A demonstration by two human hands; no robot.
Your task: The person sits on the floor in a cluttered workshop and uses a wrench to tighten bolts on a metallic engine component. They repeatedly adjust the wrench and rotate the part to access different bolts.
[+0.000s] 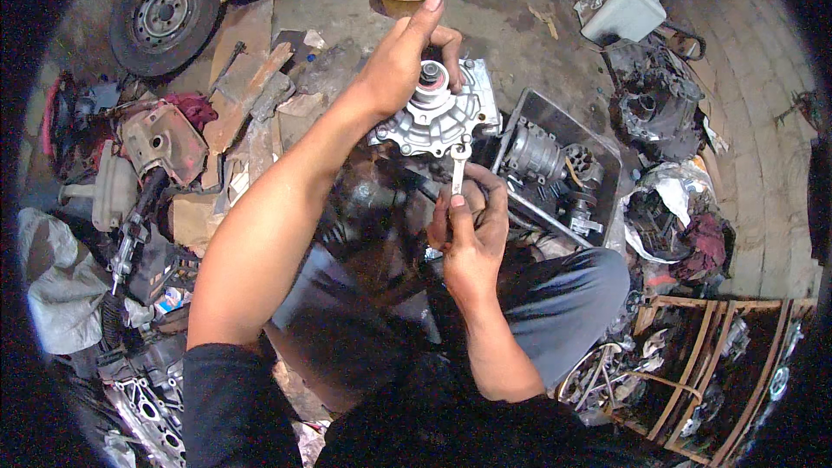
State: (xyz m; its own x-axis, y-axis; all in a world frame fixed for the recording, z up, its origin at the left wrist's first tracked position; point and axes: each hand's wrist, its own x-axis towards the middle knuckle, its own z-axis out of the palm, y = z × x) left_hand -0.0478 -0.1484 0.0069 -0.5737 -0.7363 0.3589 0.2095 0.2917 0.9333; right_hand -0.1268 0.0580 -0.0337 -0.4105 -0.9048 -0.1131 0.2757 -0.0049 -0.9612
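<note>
A silver metal housing [400, 132] with a round hub and a central shaft [429, 74] sits upright in front of me, small bolts along its rim. My left hand [400, 68] reaches over its far left side, fingers curled round behind the hub and thumb raised. Closed on a small spanner [458, 175], my right hand [472, 230] lies just below the housing. The spanner's upper end meets a bolt at the near rim. Part of its shank is hidden in my fingers. Below the housing, a dark, greasy body shows between my legs.
Right of the housing stands a dark tray [605, 165] of metal parts. Further right are a grey-white container [620, 2] and a blackened casting [650, 95]. A wheel [165, 13] lies far left, near cardboard and scrap. A wooden rack [693, 364] is near right.
</note>
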